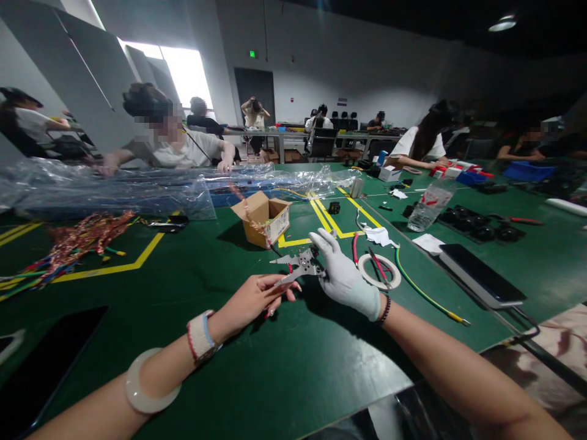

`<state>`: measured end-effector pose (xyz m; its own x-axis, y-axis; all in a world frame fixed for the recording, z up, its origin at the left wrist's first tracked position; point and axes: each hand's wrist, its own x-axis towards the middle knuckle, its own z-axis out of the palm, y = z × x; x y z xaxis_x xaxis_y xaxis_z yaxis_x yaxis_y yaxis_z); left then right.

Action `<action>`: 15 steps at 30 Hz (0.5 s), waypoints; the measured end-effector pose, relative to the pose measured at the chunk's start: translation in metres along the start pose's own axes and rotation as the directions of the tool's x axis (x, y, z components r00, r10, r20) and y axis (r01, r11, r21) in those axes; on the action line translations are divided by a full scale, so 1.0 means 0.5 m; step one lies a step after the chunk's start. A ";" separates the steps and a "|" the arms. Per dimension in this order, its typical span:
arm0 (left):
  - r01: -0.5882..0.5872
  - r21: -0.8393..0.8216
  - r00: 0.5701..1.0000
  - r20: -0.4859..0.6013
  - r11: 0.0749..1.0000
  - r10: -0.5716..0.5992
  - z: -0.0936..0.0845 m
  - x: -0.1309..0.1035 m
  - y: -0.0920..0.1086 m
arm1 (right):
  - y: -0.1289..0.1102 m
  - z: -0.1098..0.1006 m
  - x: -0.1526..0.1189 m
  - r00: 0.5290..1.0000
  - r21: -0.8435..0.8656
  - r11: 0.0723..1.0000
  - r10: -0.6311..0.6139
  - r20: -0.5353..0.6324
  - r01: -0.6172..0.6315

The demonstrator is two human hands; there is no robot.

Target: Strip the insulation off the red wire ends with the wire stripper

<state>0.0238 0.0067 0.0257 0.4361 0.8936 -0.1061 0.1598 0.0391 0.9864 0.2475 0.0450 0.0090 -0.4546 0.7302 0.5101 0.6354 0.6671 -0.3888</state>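
Note:
Silver metal pliers (304, 263) with toothed jaws pointing left are between my hands over the green table. My left hand (259, 299) is bare, its fingers partly curled around the lower jaw. My right hand (342, 275) wears a pale glove; its fingers are raised and stretched out, and its palm side is against the right end of the pliers. Part of the pliers is hidden by the glove. Just beyond, a small open cardboard box (277, 229) has copper strands at its left side. A white tape ring (396, 276) lies right of the glove, with a red-handled tool (378, 267) across it.
Copper-ended wires (89, 238) lie at left, near a dark flat device (50, 373). Plastic-wrapped material (114, 189) stretches across the back. At right are a bottle (430, 205), a green-yellow cable (424, 293) and a black-topped device (481, 275). People sit beyond.

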 end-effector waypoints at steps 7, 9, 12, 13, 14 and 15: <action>0.035 0.183 0.997 0.054 0.983 -0.046 -0.015 0.000 0.022 | 0.026 -0.026 0.013 0.991 -0.131 0.988 -0.100 -0.086 0.088; 0.028 0.242 0.997 0.066 0.970 -0.045 -0.021 -0.002 0.032 | 0.026 -0.041 0.014 0.986 -0.175 0.976 -0.144 -0.081 0.128; -0.003 0.327 0.993 0.110 0.945 -0.035 -0.029 -0.006 0.049 | 0.022 -0.056 0.015 0.983 -0.252 0.956 -0.172 -0.058 0.152; -0.020 0.348 0.991 0.129 0.937 -0.027 -0.031 -0.007 0.054 | 0.021 -0.058 0.015 0.983 -0.272 0.949 -0.176 -0.047 0.157; -0.042 0.367 0.989 0.146 0.929 -0.013 -0.032 -0.008 0.059 | 0.020 -0.059 0.015 0.983 -0.287 0.944 -0.181 -0.039 0.162; -0.065 0.383 0.987 0.159 0.921 0.003 -0.033 -0.010 0.063 | 0.019 -0.059 0.015 0.982 -0.295 0.941 -0.186 -0.032 0.168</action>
<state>0.0120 0.0111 0.0596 0.5720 0.8112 -0.1214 0.4581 -0.1931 0.8677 0.2686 0.0528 0.0317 -0.5445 0.5883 0.5978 0.7052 0.7070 -0.0534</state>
